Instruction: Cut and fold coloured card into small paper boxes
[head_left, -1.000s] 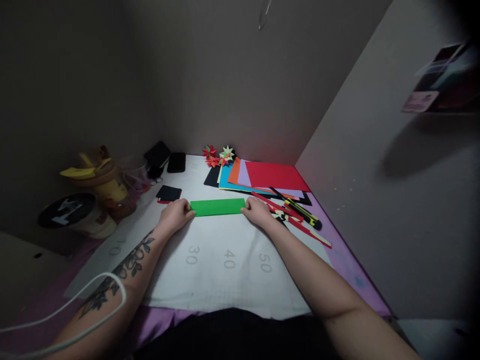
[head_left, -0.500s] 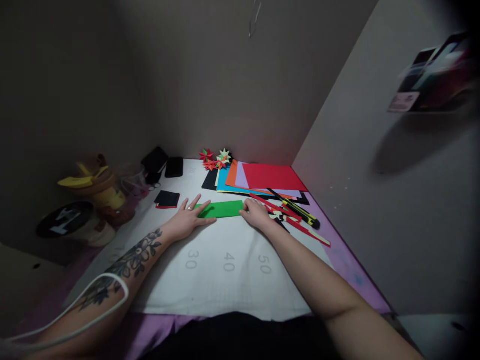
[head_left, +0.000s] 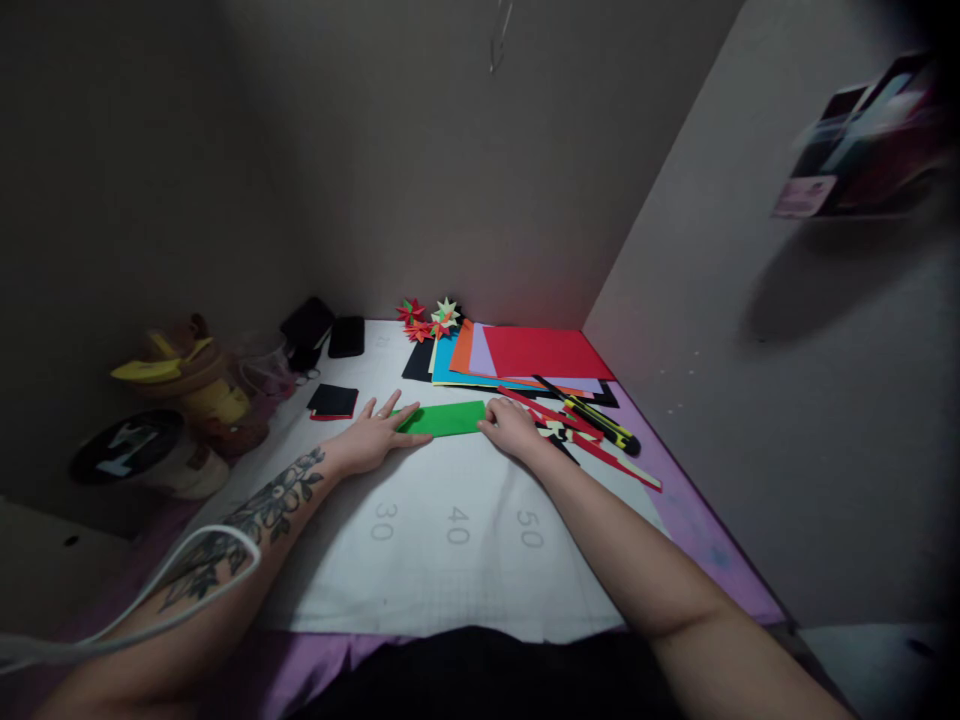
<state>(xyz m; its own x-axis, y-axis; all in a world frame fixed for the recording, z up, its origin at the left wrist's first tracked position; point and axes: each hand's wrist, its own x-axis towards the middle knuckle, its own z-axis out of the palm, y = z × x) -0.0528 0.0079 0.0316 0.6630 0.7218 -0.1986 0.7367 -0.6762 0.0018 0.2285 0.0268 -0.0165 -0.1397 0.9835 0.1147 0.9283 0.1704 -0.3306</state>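
The left hand lies flat and open, its fingers pressing on the left end of the green paper strip, which rests on the white cutting mat in the middle of the counter. The right hand is curled at the right end of the strip; whether it pinches the paper cannot be told. To crease well, the palm should probably keep the edges aligned while the fingers slide firmly along the fold. There is one green strip, one stack of coloured sheets, about three small paper stars, one utility knife and one black folded piece.
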